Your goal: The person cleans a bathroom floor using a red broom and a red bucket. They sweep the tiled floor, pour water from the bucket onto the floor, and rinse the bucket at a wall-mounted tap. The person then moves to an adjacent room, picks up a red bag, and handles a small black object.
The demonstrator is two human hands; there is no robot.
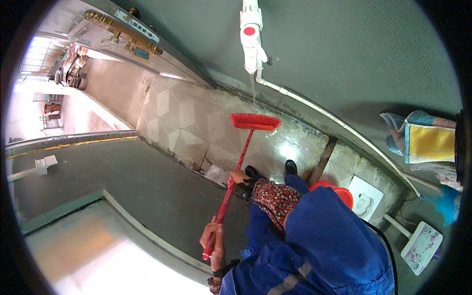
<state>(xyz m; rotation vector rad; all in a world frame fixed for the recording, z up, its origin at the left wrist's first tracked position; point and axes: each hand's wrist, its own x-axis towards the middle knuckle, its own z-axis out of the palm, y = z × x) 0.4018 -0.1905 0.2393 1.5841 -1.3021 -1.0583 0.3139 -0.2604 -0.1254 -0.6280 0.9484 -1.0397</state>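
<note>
A red push broom with a long handle [240, 161] slants across the view, held in both hands. My left hand [213, 236] is wrapped around the handle close to its end, a dark band at the wrist. Further down the handle, my right hand [240, 177] grips it, below a floral sleeve. The red broom head [255, 122] rests on the wet tiled floor [191, 121], its bristles pointing away from me. Just beyond the bristles, a thin stream that looks like water drops from a white pipe fitting [250, 48] on the wall.
A white pipe [313, 105] runs low along the green wall. To the right are red basins [344, 197], a squat toilet [365, 198], hanging towels [429, 143] and a floral-patterned white panel [421, 247]. An open door [121, 37] stands at the upper left.
</note>
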